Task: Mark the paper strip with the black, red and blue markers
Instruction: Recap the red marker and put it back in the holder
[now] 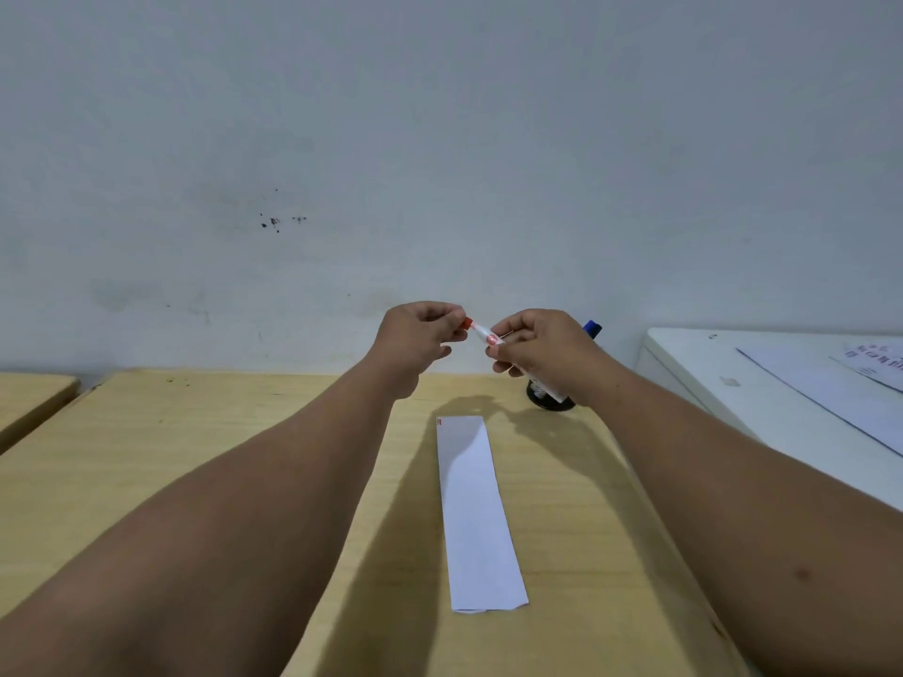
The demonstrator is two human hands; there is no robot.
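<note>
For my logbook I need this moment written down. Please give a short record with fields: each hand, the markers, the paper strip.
left hand: pinches the red cap end of the red marker
right hand: grips the red marker barrel, above the table
blue marker: upright in a black holder, behind the right hand
paper strip: flat on the table, small red marks at its far left corner
black marker: not visible

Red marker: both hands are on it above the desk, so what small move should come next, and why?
Probably seat the red cap. The left hand pinches the cap at the end of the red marker held by the right hand, and the paper strip already shows small red marks at its far corner.
</note>
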